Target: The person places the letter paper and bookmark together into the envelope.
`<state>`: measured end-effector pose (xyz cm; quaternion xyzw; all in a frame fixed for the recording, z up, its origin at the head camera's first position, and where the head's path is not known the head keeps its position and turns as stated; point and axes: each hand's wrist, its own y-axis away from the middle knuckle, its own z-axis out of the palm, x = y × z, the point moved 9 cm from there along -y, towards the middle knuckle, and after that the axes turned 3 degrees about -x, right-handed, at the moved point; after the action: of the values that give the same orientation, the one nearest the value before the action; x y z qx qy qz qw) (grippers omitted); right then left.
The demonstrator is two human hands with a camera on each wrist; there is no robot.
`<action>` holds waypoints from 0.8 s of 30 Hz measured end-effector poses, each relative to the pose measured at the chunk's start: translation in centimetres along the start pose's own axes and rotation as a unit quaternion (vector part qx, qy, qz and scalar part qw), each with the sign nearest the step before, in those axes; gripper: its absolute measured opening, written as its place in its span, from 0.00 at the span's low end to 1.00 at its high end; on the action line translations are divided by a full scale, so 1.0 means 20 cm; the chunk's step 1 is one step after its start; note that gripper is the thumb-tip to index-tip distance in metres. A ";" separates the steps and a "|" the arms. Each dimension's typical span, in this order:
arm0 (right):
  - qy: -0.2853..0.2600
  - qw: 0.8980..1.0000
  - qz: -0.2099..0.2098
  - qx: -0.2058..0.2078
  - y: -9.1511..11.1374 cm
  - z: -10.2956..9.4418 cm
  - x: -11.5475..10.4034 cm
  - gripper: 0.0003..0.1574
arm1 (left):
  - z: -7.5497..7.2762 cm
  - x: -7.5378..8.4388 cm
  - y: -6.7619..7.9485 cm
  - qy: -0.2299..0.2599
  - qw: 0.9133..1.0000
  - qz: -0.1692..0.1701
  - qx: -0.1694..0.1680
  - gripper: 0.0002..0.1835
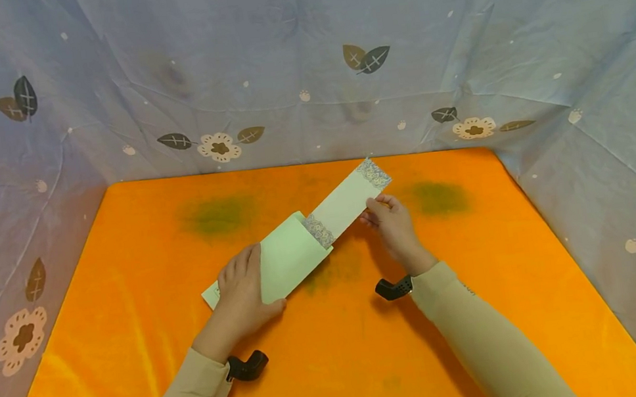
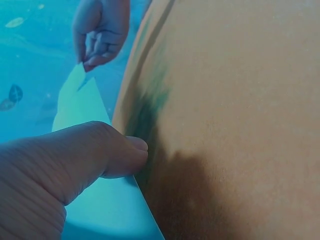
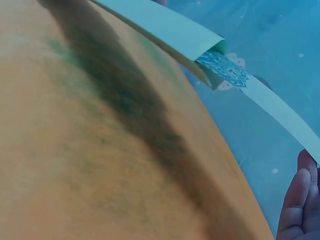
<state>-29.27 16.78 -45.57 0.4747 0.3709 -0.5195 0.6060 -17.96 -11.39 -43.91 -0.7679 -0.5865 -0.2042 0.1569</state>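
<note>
A pale green envelope [image 1: 295, 254] slants over the table, its mouth toward the upper right. My left hand [image 1: 240, 294] grips it from above, with the thumb [image 2: 100, 155] on the near edge. Out of the mouth sticks a long white card [image 1: 343, 207] with lace-patterned bands, one at its far end and one beside the mouth; its inner end is hidden. The thumb and fingers of my right hand [image 1: 396, 228] pinch the card's near edge. In the right wrist view the envelope [image 3: 165, 27] is raised off the table and gapes around the card.
An orange cloth [image 1: 329, 382] with dark greenish patches covers the table. Grey-blue curtains [image 1: 299, 42] printed with leaves and flowers stand behind and at both sides. A black camera piece sits at each wrist.
</note>
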 end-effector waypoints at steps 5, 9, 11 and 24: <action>0.004 1.000 -0.003 -0.010 0.00 0.01 0.02 0.13 | 0.00 0.00 0.00 0.004 1.000 0.001 0.001 0.60; 0.005 1.000 -0.008 -0.014 0.00 0.02 0.01 0.11 | 0.00 0.00 0.00 0.006 1.000 0.000 0.002 0.60; 0.007 1.000 -0.010 -0.013 0.01 0.02 0.01 0.10 | 0.00 0.00 0.00 0.007 1.000 -0.001 0.002 0.60; 0.071 0.996 -0.058 -0.006 0.01 0.01 -0.01 0.31 | -0.01 0.00 0.01 0.006 1.000 0.001 0.006 0.60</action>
<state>-29.03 16.73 -45.30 0.4849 0.4428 -0.5163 0.5497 -17.86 -11.51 -43.80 -0.7661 -0.5862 -0.2055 0.1649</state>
